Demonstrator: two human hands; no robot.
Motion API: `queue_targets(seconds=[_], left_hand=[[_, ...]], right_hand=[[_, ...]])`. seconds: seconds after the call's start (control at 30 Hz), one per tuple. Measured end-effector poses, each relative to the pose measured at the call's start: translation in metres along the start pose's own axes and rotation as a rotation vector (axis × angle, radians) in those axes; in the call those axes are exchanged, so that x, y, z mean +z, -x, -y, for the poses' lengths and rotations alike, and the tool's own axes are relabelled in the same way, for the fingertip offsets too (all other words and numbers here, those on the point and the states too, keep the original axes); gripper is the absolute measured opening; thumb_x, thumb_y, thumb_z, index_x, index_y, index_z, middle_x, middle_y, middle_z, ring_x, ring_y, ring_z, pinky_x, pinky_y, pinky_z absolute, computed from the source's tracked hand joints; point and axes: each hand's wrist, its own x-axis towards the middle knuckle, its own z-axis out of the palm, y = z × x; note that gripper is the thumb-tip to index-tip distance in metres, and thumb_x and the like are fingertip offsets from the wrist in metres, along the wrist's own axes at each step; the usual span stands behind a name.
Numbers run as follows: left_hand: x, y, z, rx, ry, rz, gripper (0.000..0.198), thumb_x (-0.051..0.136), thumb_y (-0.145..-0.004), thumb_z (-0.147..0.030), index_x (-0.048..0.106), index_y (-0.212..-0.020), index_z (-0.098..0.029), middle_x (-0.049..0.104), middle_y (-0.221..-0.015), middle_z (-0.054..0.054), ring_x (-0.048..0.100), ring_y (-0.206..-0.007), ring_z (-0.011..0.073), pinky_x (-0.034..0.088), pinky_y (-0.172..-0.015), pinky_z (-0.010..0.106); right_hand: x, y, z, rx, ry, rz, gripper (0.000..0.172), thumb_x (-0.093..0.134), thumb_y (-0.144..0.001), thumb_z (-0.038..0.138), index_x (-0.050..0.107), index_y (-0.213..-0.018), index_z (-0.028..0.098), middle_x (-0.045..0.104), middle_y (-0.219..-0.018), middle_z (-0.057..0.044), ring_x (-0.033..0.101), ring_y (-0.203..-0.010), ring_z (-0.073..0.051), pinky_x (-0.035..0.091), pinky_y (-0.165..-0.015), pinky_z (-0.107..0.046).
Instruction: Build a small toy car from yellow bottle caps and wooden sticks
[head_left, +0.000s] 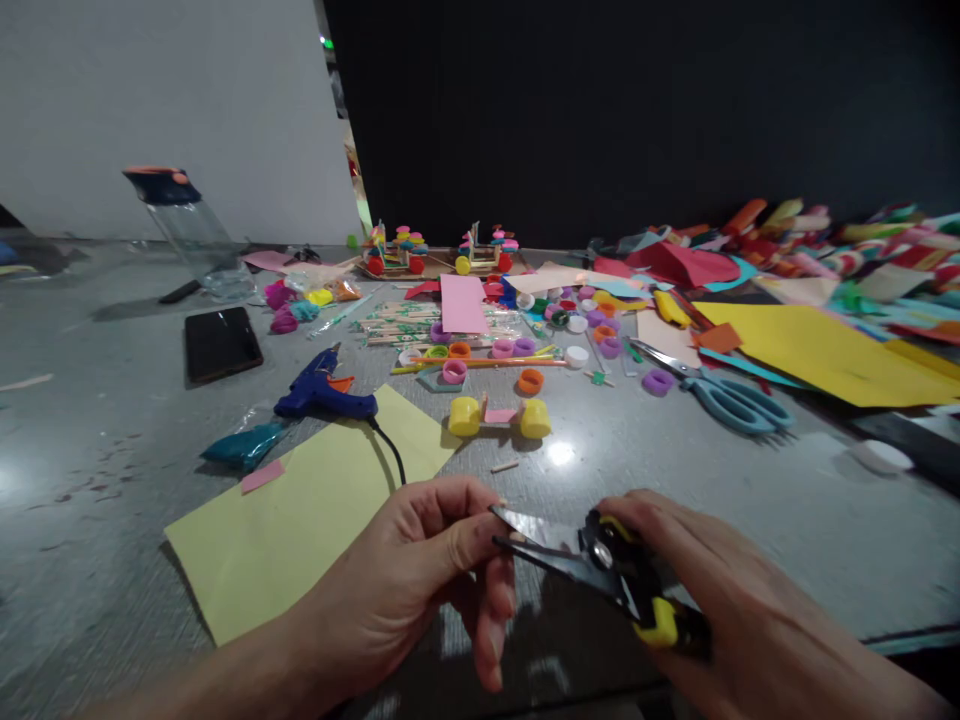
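My right hand grips the black and yellow handles of a pair of snips. Their dark blades point left and stand a little apart. At the blade tips, my left hand is closed, thumb against forefinger, on something small that is mostly hidden; only a pale end shows. Just beyond the hands, a short stick piece lies on the table. Farther back sit two yellow bottle caps joined by an axle, with a pink paper strip between them.
A blue glue gun and its cord lie on yellow paper at left, near a phone and a bottle. Blue scissors lie right. Bagged sticks, loose caps and two small decorated cars stand behind.
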Motion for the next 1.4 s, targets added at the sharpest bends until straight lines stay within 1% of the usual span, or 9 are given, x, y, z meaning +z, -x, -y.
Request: queue_targets(seconds=[0.17,0.4,0.53,0.77,0.97,1.1,1.23,1.33,1.4], left_hand=[[0.000,-0.001,0.001,0.001,0.013,-0.004,0.025,0.080,-0.082,-0.034,0.066,-0.077,-0.014,0.072,-0.059,0.000,0.066,-0.042,0.0101,0.058,-0.042,0.018],[0.000,-0.003,0.002,-0.012,0.041,0.000,0.020,0.080,-0.082,-0.030,0.069,-0.079,-0.014,0.072,-0.058,0.000,0.066,-0.041,0.0104,0.058,-0.041,0.019],[0.002,-0.003,0.000,0.000,0.005,-0.021,0.019,0.076,-0.086,-0.028,0.069,-0.076,-0.012,0.070,-0.057,0.000,0.064,-0.041,0.0087,0.058,-0.042,0.018],[0.000,-0.002,0.000,0.073,-0.065,-0.061,0.023,0.079,-0.083,-0.030,0.067,-0.072,-0.014,0.073,-0.060,0.001,0.067,-0.043,0.0109,0.057,-0.043,0.016],[-0.001,0.000,0.000,0.096,-0.177,-0.090,0.023,0.077,-0.085,-0.035,0.068,-0.076,-0.015,0.073,-0.060,0.000,0.068,-0.045,0.0102,0.055,-0.047,0.015],[0.003,0.003,-0.001,0.137,-0.251,-0.131,0.019,0.076,-0.086,-0.031,0.070,-0.078,-0.015,0.073,-0.061,0.000,0.069,-0.047,0.0105,0.056,-0.048,0.015],[0.005,0.004,-0.002,0.143,-0.241,-0.140,0.012,0.078,-0.084,-0.025,0.074,-0.079,-0.014,0.074,-0.063,0.001,0.070,-0.049,0.0115,0.056,-0.048,0.016],[0.006,0.004,-0.003,0.144,-0.259,-0.154,0.009,0.077,-0.083,-0.023,0.076,-0.080,-0.015,0.076,-0.068,0.002,0.072,-0.054,0.0130,0.058,-0.052,0.018],[0.006,0.003,-0.004,0.149,-0.303,-0.184,0.007,0.078,-0.082,-0.022,0.077,-0.079,-0.016,0.077,-0.070,0.003,0.073,-0.057,0.0138,0.058,-0.055,0.019]], right_hand=[[0.004,0.000,-0.001,-0.023,0.048,-0.039,0.058,0.045,-0.069,0.013,0.042,-0.127,0.018,0.070,-0.108,-0.016,0.072,-0.091,-0.027,0.063,-0.071,-0.035],[0.008,-0.002,-0.005,-0.039,0.072,-0.087,0.054,0.042,-0.068,0.010,0.045,-0.121,0.019,0.071,-0.095,-0.010,0.072,-0.081,-0.023,0.061,-0.066,-0.032],[0.005,-0.002,-0.005,0.027,-0.011,-0.073,0.048,0.045,-0.074,0.014,0.043,-0.122,0.021,0.070,-0.099,-0.010,0.071,-0.084,-0.023,0.060,-0.068,-0.032],[0.004,-0.001,-0.002,0.048,-0.081,-0.012,0.056,0.051,-0.073,0.016,0.042,-0.127,0.022,0.067,-0.110,-0.012,0.069,-0.095,-0.027,0.060,-0.073,-0.036],[0.006,-0.002,-0.002,0.026,-0.051,-0.051,0.051,0.048,-0.071,0.013,0.044,-0.122,0.021,0.068,-0.099,-0.010,0.069,-0.083,-0.024,0.058,-0.066,-0.032],[0.003,-0.002,-0.006,0.084,-0.037,-0.094,0.041,0.049,-0.079,0.016,0.046,-0.120,0.020,0.068,-0.093,-0.008,0.069,-0.076,-0.021,0.056,-0.062,-0.029],[-0.001,-0.003,-0.024,0.201,0.015,-0.073,0.035,0.054,-0.090,0.031,0.048,-0.123,0.020,0.067,-0.101,-0.010,0.069,-0.083,-0.026,0.057,-0.066,-0.035],[-0.001,-0.003,-0.052,0.278,0.135,-0.076,0.041,0.052,-0.095,0.045,0.049,-0.124,0.017,0.067,-0.108,-0.016,0.069,-0.092,-0.034,0.057,-0.073,-0.045],[0.000,-0.001,-0.075,0.296,0.236,-0.035,0.040,0.051,-0.097,0.046,0.050,-0.123,0.015,0.068,-0.104,-0.019,0.070,-0.092,-0.037,0.057,-0.074,-0.048]])
